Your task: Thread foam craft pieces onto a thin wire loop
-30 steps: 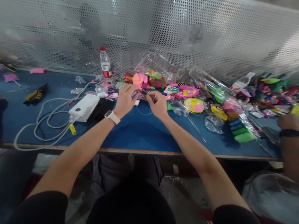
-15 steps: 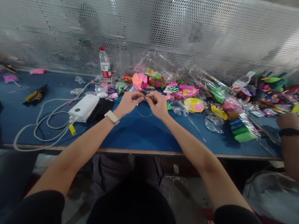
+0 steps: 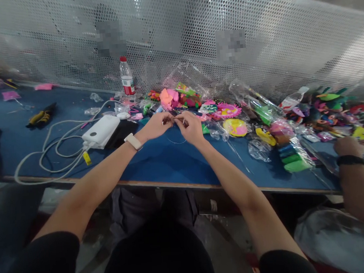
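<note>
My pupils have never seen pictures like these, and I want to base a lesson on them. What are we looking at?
There is no machine here, just a person's bare hands. Every picture comes from one camera worn on that person's head, looking forward and down.

The left hand and right hand come together at the fingertips. A thin strand curves below them; exactly what each hand holds is too small to tell.

On the blue table are a white box with a cable plugged in, a bottle with a red cap, a yellow-and-black tool and many colourful pieces, some among clear plastic. Other people's arms show at both edges.
</note>
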A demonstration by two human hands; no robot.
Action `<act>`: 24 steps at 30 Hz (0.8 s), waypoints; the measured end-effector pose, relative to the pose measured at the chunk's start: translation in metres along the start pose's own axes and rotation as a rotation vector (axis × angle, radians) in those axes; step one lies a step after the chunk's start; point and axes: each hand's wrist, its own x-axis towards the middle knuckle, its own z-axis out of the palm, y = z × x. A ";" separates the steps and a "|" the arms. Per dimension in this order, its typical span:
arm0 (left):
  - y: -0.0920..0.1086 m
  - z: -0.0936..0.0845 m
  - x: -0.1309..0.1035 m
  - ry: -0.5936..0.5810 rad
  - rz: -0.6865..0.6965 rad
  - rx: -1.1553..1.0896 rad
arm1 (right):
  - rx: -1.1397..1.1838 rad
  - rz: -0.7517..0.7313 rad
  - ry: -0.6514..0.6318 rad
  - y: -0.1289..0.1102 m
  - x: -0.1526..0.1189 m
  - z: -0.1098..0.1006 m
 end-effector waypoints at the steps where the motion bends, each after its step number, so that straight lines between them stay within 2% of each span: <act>1: 0.000 0.003 -0.001 0.041 0.013 0.063 | -0.001 0.019 0.001 -0.001 0.000 0.000; 5: 0.000 0.010 -0.004 0.136 0.070 0.227 | 0.024 0.056 0.009 -0.002 0.001 0.002; 11: 0.003 0.011 -0.010 0.230 0.079 0.351 | 0.077 0.046 0.047 -0.003 0.003 0.002; 16: 0.006 0.014 -0.012 0.294 0.124 0.329 | 0.043 0.068 0.070 -0.002 0.005 -0.003; 20: 0.004 0.016 -0.010 0.324 0.132 0.302 | -0.009 0.028 0.058 0.001 0.004 -0.005; 24: 0.001 0.012 -0.006 0.282 0.087 0.193 | -0.053 -0.024 0.013 0.005 0.001 -0.006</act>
